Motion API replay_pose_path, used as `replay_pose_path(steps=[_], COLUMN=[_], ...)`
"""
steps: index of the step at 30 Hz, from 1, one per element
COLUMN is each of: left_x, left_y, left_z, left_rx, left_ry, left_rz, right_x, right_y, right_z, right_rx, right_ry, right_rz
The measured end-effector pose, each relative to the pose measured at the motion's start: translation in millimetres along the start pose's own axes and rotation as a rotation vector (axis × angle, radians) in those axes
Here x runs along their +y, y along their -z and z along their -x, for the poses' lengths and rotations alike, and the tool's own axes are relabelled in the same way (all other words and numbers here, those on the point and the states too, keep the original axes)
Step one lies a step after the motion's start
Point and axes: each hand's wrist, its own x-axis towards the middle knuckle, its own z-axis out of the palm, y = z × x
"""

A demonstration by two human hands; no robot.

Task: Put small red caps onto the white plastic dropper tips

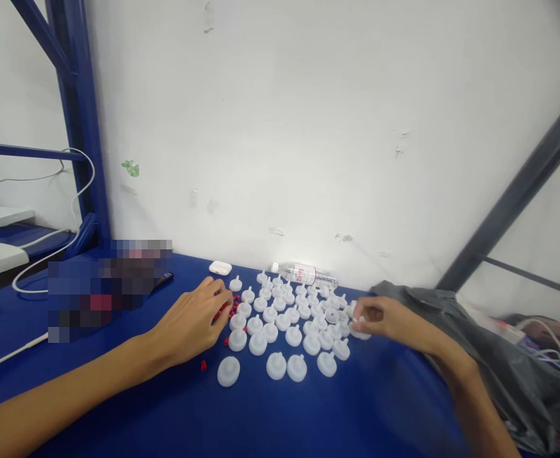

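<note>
Many white, round plastic caps (293, 336) with narrow spouts lie spread over the blue tabletop (347, 413). At their left side is a small heap of red pieces (235, 308), partly covered by my left hand (196, 321). Its fingers curl down into the heap, and the fingertips are hidden. My right hand (385, 321) is at the right edge of the group, thumb and fingers pinched on a white spouted cap (361, 332). Nearer to me, a single red piece (203, 366) and a white cap (228, 371) lie apart from the others.
A clear plastic bottle (303, 275) lies on its side against the wall, behind the caps. A white earphone case (220, 268) sits left of it. Dark grey fabric (480, 343) covers the right side. Blue metal posts (82, 114) and a white cable (77, 210) stand at left.
</note>
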Motion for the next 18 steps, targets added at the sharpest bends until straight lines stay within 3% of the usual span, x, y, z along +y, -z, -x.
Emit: replay_pose_path(steps=[3, 9, 12, 16, 18], left_x=[3, 5, 3, -1, -3], left_y=[-2.3, -1.1, -0.8, -2.0, -0.8], left_z=[0, 0, 0, -2, -4], left_rx=[-0.055, -0.098, -0.118, -0.100, -0.075], left_ry=[0.004, -0.032, -0.041, -0.039, -0.032], left_rz=[0.034, 0.076, 0.084, 0.117, 0.126], right_x=[1, 5, 13, 19, 18], right_y=[-1, -1, 2, -2, -8], right_z=[5, 5, -1, -13, -18], right_rx=[-0.195, -0.260, -0.116, 0.258, 0.385], right_ry=[-0.055, -0.084, -0.092, -0.085, -0.084], right_rz=[-0.134, -0.204, -0.152, 0.080, 0.145])
